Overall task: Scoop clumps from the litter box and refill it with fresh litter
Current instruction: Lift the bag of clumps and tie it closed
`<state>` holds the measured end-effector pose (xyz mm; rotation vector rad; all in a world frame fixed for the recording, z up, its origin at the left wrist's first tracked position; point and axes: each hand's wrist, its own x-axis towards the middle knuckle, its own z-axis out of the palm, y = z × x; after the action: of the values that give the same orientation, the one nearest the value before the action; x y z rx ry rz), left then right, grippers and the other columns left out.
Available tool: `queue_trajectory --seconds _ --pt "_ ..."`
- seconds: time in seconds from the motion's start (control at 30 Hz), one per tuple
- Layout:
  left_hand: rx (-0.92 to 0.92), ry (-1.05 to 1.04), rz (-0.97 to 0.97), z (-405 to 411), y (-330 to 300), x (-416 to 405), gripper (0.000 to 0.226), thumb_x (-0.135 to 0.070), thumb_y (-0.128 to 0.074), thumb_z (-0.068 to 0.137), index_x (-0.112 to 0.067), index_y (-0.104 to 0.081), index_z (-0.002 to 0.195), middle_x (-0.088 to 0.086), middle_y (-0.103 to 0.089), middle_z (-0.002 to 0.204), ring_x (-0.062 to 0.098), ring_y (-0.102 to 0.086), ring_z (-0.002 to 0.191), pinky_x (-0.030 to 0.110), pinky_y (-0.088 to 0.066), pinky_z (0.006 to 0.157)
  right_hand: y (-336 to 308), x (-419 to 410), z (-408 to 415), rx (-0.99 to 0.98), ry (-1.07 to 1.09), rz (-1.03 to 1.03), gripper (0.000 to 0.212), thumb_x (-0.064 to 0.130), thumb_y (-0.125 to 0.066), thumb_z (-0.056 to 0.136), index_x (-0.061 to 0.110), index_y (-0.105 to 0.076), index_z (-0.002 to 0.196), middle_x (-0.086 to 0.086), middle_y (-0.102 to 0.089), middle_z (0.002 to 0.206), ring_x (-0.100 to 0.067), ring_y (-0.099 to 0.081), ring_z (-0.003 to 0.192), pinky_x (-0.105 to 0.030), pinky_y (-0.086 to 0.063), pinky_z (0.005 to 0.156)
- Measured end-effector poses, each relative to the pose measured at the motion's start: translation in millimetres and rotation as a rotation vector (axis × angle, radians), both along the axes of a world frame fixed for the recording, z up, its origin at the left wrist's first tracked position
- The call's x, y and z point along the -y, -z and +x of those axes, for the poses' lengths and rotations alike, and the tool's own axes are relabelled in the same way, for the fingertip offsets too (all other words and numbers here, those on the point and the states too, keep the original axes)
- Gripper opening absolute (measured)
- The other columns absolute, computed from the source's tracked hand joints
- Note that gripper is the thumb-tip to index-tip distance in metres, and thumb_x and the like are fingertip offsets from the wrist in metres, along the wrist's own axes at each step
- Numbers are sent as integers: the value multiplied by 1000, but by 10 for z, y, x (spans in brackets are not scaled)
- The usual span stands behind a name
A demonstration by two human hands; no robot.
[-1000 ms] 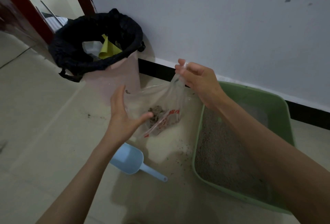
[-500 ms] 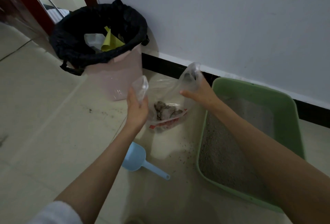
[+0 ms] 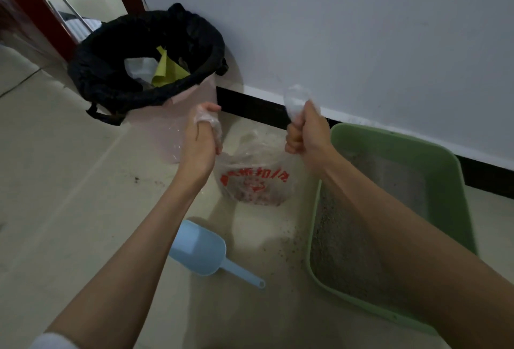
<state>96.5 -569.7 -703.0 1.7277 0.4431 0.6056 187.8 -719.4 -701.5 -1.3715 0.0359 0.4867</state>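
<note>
Step in hand: While both hands pulled the two handles of the clear plastic bag [image 3: 254, 173] apart, the work looked to be the closing of the waste bag, so the scooping seemed finished and the refill not yet begun.
Left hand: The left hand [image 3: 201, 140] had one handle wrapped over its fingers [image 3: 214, 126], which were curled round the film.
Right hand: The right hand [image 3: 306, 131] was fisted on the other handle, a tuft of film sticking up above the knuckles.
Bag: It hung or rested low between the hands, red print on its side, with dark clumps dimly visible through the film; whether it touched the floor could not be told.
Next move: Judged from this, the handles would need crossing and knotting, then a short carry to the pink bin [image 3: 178, 131] with the black liner [image 3: 111, 81], just beside the left hand.
Litter box: The green litter box [image 3: 434, 170] sat on the floor under the right forearm, its grey litter [image 3: 342, 251] shallow.
Scoop: The blue scoop [image 3: 200, 251] lay on the floor below the bag, handle towards the box.
Floor: Pale tile [image 3: 55, 195], speckled with stray grains between scoop and box.
Room: A white wall [image 3: 361, 28] with a dark skirting stood behind; a dark red door frame [image 3: 30, 6] stood at the left.
</note>
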Motion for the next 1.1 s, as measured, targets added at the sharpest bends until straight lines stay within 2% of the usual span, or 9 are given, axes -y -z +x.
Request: queue_trajectory --seconds 0.17,0.27,0.37,0.43,0.6,0.7,0.8,0.97,1.1 --pt "-2 -24 -358 75 131 -47 14 -11 -40 88 -19 -42 98 -4 -39 67 8 -34 53 24 -29 52 77 59 58 -203 39 133 25 21 -30 97 13 -43 78 10 -27 39 -5 -19 33 -22 -16 43" --pt "82 -8 -586 -46 359 -94 26 -7 -47 64 -20 -44 86 -1 -42 72 9 -36 59 21 -28 54 246 60 -44 -157 74 76 12 7 -37 94 10 -49 94 10 -33 44 -4 -26 39 -19 -21 43" --pt "-29 60 -460 -197 526 -56 38 -18 -61 64 -25 -59 102 22 -54 108 24 -52 94 34 -41 78 411 69 -162 52 127 -188 14 5 -47 91 7 -48 104 3 -42 71 -7 -38 60 -21 -36 57" --pt "-239 116 -317 -272 612 46 68 -27 -66 79 -21 -35 140 10 -39 142 20 -40 126 37 -36 98 533 92 -268 154 122 -392 16 15 -54 92 9 -47 106 4 -42 80 -7 -42 69 -20 -38 64" --pt "-342 234 -125 -418 860 270 71 -42 -63 81 -30 -29 142 -9 -30 148 10 -31 135 41 -33 111 892 99 -489 237 -3 -598 29 29 -51 94 4 -58 108 -9 -60 102 -23 -58 96 -31 -46 77" --pt "-318 284 -181 -498 897 301 52 -35 -55 89 -36 -35 136 -11 -36 142 -2 -38 126 13 -41 94 818 61 -529 173 48 -487 31 25 -38 101 5 -61 97 -6 -58 103 -16 -52 96 -24 -39 74" --pt "-241 362 -167 -606 903 262 74 -56 -56 73 -32 -29 137 -17 -35 138 -17 -36 120 -2 -35 86 714 64 -449 65 120 -354 44 25 -29 103 0 -64 96 -7 -57 103 -15 -51 98 -24 -38 85" --pt "-348 509 -15 -651 1006 168 80 -61 -64 70 -55 -18 136 -23 -18 151 0 -14 141 36 -21 115 627 50 -402 -142 159 -210 50 27 -24 104 9 -52 66 -2 -64 78 -16 -56 80 -26 -46 83" --pt "-349 568 132 -620 1068 162 76 -48 -66 74 -59 -17 131 -10 -13 155 5 -11 143 29 -18 116 639 75 -388 -231 185 -157 47 25 -27 103 12 -49 64 -3 -64 73 -25 -57 92 -45 -39 105"
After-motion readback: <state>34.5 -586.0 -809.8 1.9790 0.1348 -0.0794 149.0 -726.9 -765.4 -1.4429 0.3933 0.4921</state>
